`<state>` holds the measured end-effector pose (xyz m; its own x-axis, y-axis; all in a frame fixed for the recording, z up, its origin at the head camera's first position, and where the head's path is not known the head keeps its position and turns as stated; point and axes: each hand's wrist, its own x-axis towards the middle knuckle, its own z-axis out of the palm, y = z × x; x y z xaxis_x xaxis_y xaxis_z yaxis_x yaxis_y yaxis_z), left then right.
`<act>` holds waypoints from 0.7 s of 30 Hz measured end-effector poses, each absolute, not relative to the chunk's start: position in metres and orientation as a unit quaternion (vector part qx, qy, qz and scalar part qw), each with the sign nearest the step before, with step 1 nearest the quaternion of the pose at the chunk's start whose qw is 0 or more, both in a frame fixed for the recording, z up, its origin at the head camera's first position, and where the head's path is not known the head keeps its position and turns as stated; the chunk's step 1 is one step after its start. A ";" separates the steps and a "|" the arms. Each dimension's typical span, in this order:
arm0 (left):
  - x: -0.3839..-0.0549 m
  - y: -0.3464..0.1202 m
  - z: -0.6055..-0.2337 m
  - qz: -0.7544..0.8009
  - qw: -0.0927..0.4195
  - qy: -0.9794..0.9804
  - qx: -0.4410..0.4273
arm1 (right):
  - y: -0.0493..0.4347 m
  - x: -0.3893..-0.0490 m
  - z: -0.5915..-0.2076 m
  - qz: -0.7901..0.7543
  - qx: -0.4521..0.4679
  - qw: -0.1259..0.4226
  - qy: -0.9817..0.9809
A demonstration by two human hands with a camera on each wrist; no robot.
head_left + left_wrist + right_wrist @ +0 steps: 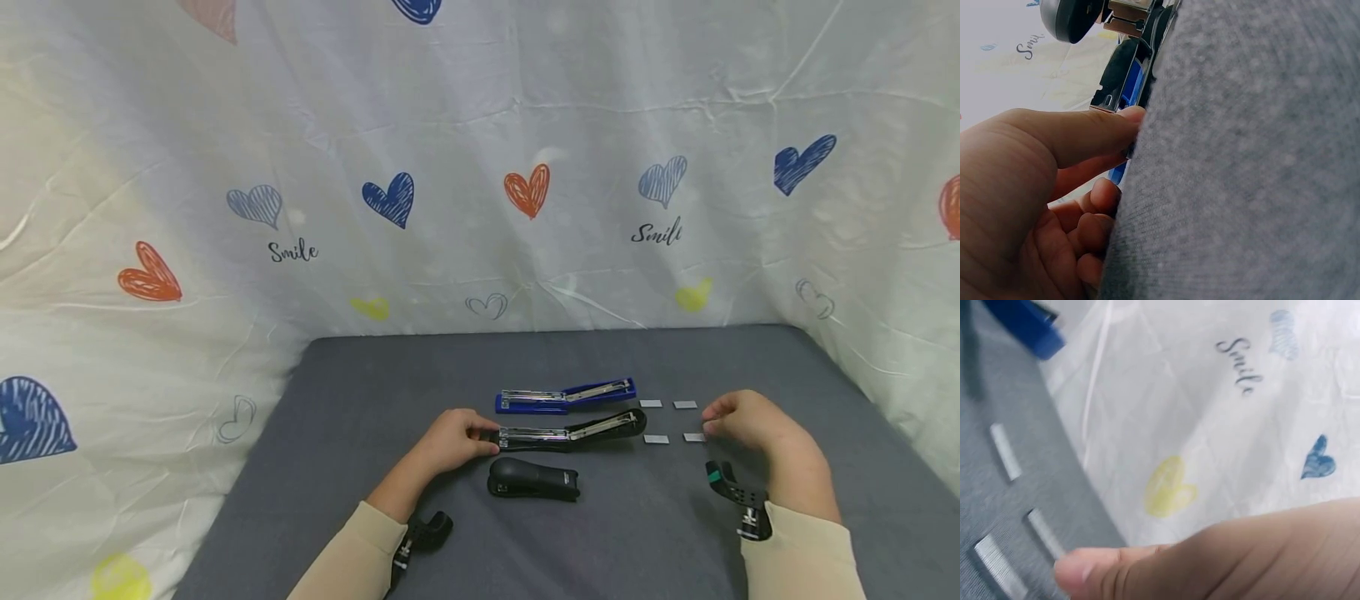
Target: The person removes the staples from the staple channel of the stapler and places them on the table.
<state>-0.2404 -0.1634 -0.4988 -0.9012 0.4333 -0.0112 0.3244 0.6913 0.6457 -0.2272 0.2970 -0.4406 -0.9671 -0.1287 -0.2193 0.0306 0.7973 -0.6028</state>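
Note:
A black stapler (572, 435) lies opened out flat on the grey cloth, its metal magazine showing. My left hand (452, 440) pinches its left end between thumb and fingers; the left wrist view shows the thumb (1094, 132) on that end. At the right, my right hand (757, 425) hovers over several small silvery staple strips (656, 439), its fingertips close to the nearest strip (693, 437). In the right wrist view the thumb is beside a staple strip (1000, 567); whether it touches one is hidden.
Behind the black stapler lies an opened blue stapler (566, 396). A closed black stapler (533, 480) rests in front of it. The grey table (390, 375) ends at a white curtain (450, 275) with printed hearts.

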 end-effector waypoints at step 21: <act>-0.241 -0.165 -0.502 0.338 0.079 0.914 0.208 | 0.235 -0.211 -0.391 -0.334 -0.086 0.024 0.938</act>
<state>-0.2412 -0.1645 -0.5020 -0.9010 0.4337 -0.0038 0.3267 0.6844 0.6518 -0.2109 0.2348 -0.3906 -0.9840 -0.1780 0.0120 -0.1454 0.7614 -0.6317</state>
